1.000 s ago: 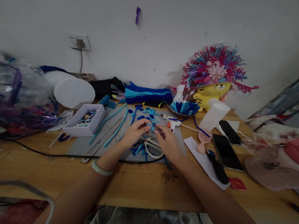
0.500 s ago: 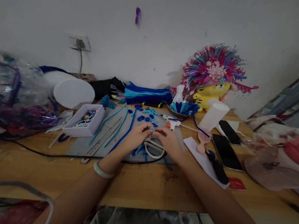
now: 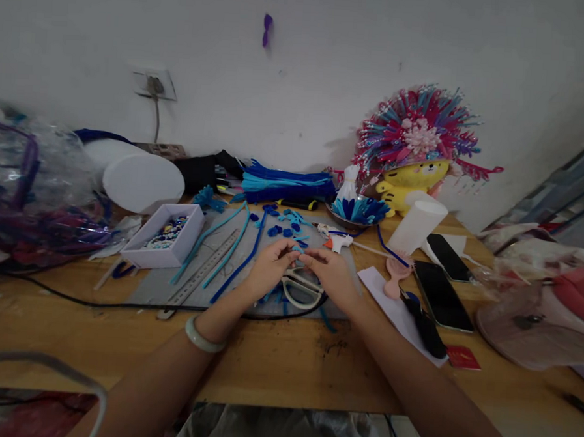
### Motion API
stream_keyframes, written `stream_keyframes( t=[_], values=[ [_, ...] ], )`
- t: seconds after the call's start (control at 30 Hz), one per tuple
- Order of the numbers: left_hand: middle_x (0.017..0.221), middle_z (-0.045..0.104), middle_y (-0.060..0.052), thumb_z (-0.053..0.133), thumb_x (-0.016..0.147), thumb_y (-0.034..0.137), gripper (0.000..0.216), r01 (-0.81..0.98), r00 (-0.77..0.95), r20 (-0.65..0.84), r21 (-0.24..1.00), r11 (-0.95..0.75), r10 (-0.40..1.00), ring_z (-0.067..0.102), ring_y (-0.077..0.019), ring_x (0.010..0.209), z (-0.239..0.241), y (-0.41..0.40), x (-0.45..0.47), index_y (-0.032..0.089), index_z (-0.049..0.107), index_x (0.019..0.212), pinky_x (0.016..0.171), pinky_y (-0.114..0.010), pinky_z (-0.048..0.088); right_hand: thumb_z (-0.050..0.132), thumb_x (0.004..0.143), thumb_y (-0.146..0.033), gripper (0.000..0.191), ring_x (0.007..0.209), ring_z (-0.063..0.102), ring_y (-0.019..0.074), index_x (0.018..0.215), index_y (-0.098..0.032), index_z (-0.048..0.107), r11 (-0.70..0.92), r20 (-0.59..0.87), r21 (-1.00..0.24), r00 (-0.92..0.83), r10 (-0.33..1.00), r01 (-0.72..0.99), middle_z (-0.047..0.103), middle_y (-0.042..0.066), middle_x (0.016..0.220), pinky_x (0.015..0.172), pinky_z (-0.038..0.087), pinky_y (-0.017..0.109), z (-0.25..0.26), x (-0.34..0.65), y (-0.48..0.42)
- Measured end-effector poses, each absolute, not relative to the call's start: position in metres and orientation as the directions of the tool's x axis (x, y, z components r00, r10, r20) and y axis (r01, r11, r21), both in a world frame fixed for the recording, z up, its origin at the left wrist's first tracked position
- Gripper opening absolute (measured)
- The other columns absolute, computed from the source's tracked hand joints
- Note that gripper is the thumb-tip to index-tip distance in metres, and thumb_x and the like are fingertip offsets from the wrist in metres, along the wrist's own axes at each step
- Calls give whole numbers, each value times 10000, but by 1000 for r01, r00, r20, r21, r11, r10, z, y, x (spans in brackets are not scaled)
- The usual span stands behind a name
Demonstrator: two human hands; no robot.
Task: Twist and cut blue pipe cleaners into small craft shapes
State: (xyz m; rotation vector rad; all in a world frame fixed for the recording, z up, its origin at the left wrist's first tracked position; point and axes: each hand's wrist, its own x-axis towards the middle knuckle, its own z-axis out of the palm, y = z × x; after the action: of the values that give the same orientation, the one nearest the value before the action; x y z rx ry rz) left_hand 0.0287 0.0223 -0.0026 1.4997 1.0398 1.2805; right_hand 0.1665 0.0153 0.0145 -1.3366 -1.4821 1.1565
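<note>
Between the fingertips of both hands is a small light-blue pipe cleaner piece point(image 3: 297, 249), mostly covered by the fingers. My left hand point(image 3: 268, 267) pinches it from the left, with a pale bangle point(image 3: 201, 336) on that wrist. My right hand point(image 3: 334, 276) pinches it from the other side. Just below the hands lie white-handled scissors point(image 3: 304, 292) on a grey mat point(image 3: 154, 288). Behind the fingers, several small curled blue pieces point(image 3: 281, 231) are scattered on the mat. Long blue pipe cleaners point(image 3: 240, 268) lie to the left, beside a metal ruler point(image 3: 203, 276).
A white box of beads point(image 3: 165, 261) stands left. A glue gun point(image 3: 339, 242) and a bowl of blue pieces point(image 3: 358, 215) are behind my right hand. Pipe cleaner bundles point(image 3: 288, 184) lie along the wall. Right are a pink brush point(image 3: 394, 276) and phones point(image 3: 442, 295). A black cable point(image 3: 96, 304) crosses the front.
Both hands stay nearly in place, with the fingers shifting slightly around the light-blue piece. The left forearm has moved a little to the right.
</note>
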Motion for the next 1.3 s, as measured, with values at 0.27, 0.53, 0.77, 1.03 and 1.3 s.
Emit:
stream_keyframes(
  t=[0.27, 0.53, 0.77, 1.03, 1.3],
  values=[
    [491, 456, 51, 540, 677, 162, 32, 68, 151, 197, 976, -209, 969, 404, -89, 465, 2, 20, 28, 175, 568, 667, 476, -207, 307, 603, 689, -212, 121, 704, 588, 131, 781, -168, 668, 129, 101, -935, -102, 990, 330, 672, 10, 765, 670, 443, 251, 15, 168, 12],
    [491, 452, 67, 578, 655, 198, 67, -24, 186, 125, 992, -123, 975, 410, -72, 440, -2, 23, 30, 175, 517, 671, 446, -189, 311, 577, 722, -141, 100, 695, 563, 129, 700, -182, 665, 407, 348, -799, -213, 913, 443, 644, 18, 717, 666, 423, 245, 7, 172, 16],
    [499, 502, 73, 597, 656, 206, 154, -128, 192, 108, 988, -84, 976, 471, -73, 454, -6, 24, 31, 179, 451, 699, 473, -189, 334, 559, 738, -149, 91, 684, 541, 119, 694, -154, 639, 382, 305, -799, -235, 923, 465, 621, 13, 704, 631, 399, 226, 9, 175, 18],
    [491, 518, 65, 594, 668, 223, 154, -215, 214, 78, 976, -31, 974, 482, -72, 461, -8, 24, 31, 178, 447, 675, 492, -193, 337, 538, 753, -213, 125, 634, 518, 109, 702, -146, 630, 381, 290, -808, -260, 921, 449, 598, 12, 672, 598, 388, 214, 15, 175, 17],
    [487, 498, 66, 539, 710, 280, 149, -48, 208, 49, 998, -40, 977, 489, -84, 470, -2, 21, 32, 183, 427, 693, 518, -207, 371, 527, 756, -204, 146, 586, 510, 107, 657, -146, 618, 412, 310, -767, -277, 909, 492, 593, 4, 613, 553, 380, 207, 12, 176, 19]
  ],
)
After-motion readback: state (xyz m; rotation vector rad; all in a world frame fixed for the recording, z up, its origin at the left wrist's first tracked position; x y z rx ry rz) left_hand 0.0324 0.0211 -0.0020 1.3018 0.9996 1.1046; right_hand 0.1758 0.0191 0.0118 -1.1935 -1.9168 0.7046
